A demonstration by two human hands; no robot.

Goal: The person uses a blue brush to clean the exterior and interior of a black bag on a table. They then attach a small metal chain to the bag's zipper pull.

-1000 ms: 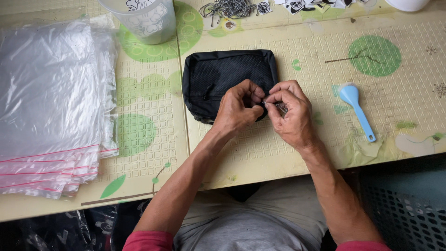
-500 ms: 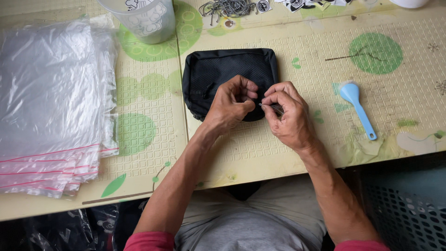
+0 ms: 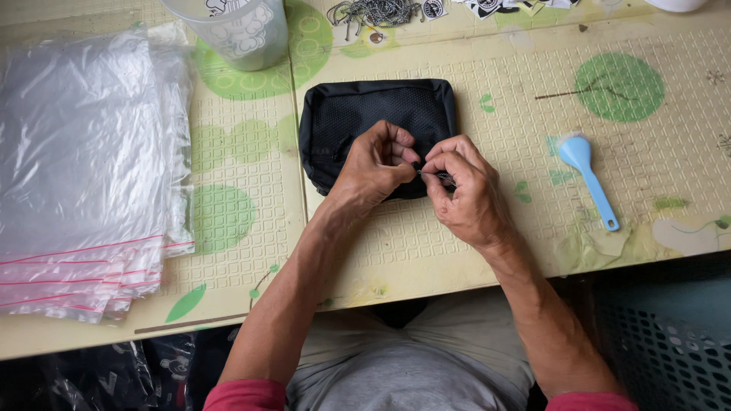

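Note:
A black mesh-fronted pouch lies flat on the patterned table. Both my hands rest on its near edge. My left hand has its fingers curled and pinches at the pouch's edge. My right hand pinches a small metal piece, likely a zipper pull or small chain, between thumb and forefinger. The fingertips of both hands meet at the same spot. The pouch's near right corner is hidden under my hands.
A stack of clear plastic zip bags with red strips lies at the left. A clear plastic cup stands at the back. Small metal chains lie at the far edge. A light blue plastic scoop lies to the right.
My hands have stayed on the pouch's near edge; the fingers shifted slightly while working the small metal piece. The pouch has not moved.

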